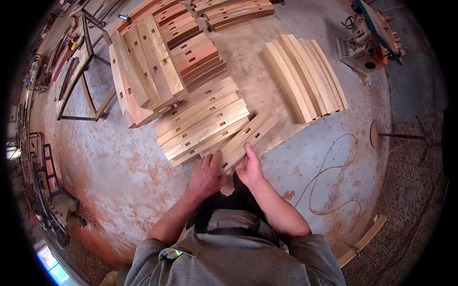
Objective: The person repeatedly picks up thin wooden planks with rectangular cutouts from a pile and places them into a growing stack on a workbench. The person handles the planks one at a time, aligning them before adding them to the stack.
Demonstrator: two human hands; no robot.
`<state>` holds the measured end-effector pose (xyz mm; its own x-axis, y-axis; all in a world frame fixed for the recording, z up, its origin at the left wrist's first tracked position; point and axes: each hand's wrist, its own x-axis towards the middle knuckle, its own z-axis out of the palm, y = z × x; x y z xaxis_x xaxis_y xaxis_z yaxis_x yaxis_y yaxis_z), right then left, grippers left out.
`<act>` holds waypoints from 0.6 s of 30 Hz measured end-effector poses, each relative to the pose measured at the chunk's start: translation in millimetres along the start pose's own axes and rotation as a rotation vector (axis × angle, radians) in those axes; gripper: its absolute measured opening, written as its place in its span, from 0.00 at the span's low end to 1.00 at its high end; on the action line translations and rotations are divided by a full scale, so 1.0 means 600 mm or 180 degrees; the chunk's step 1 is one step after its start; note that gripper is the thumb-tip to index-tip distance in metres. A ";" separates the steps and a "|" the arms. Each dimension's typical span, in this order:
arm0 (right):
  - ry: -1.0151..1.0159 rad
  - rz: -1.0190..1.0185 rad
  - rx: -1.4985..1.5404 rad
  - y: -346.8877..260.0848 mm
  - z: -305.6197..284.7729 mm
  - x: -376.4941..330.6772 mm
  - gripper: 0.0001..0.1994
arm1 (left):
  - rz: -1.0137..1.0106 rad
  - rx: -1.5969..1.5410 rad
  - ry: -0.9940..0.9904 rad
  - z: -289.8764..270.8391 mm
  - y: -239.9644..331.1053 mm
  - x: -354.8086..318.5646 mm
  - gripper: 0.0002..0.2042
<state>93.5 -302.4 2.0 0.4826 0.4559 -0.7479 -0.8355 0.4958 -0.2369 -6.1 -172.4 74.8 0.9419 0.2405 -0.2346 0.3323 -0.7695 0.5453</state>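
A pale wooden board (237,152) with rectangular slots cut through it slants away in front of me. My right hand (249,167) grips its near right edge, thumb on the upper face and fingers out of sight underneath. At the near left end, my left hand (206,175) is curled against the board, its fingertips partly hidden. Just beyond the left fingers lies a row of similar slotted boards (205,125), side by side. The held board's far part lies close beside that row's right end.
Thicker slotted beams (145,62) are stacked at the far left, beside a reddish row of boards (191,52). Curved plain boards (305,78) stand together to the right. A metal-framed stand (88,95), a machine (365,50) and a loose cord (312,190) surround the work.
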 end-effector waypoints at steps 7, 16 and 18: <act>-0.0301 0.0672 -0.0122 0.037 0.023 0.028 0.16 | 0.0243 0.0398 0.0179 -0.043 -0.069 -0.002 0.33; -0.0090 0.0571 -0.0220 0.073 0.064 0.054 0.20 | 0.0272 0.1053 0.0779 -0.048 -0.088 0.004 0.26; 0.0112 0.0559 -0.0349 0.075 0.063 0.056 0.18 | 0.0226 0.1010 0.0810 -0.043 -0.086 0.001 0.23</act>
<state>82.2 -236.9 -10.2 0.3190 0.5012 -0.8044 -0.9305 0.3268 -0.1654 -21.1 -117.4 67.3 0.9572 0.2884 0.0229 0.2720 -0.9241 0.2686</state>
